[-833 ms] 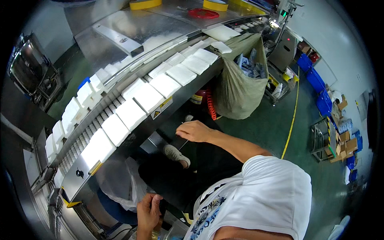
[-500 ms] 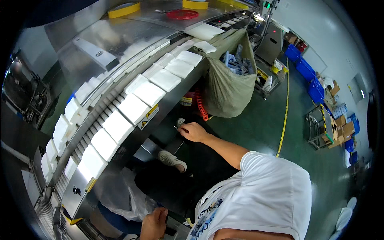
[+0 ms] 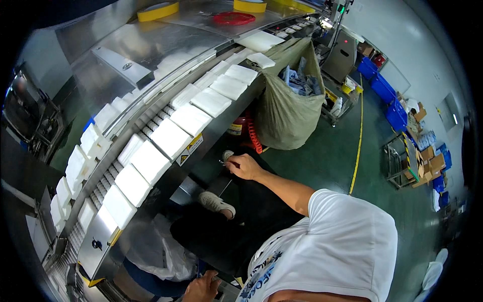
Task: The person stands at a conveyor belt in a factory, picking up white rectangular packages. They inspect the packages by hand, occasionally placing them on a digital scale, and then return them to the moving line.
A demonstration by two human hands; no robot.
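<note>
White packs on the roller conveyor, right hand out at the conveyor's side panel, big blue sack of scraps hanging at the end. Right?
Not quite: the sack is olive-green, not blue; the blue things are crates farther off on the floor. The rest holds in the head view: white packs lie on the roller conveyor, and the right hand reaches to its side panel.

Brushed, glossy steel conveyor (image 3: 151,50), matt white packs (image 3: 171,137) wrapped in smooth film, coarse woven olive cloth sack (image 3: 287,113), crinkled clear plastic bag (image 3: 156,249), soft white cotton shirt (image 3: 342,246), shiny painted green floor (image 3: 327,161)
</note>
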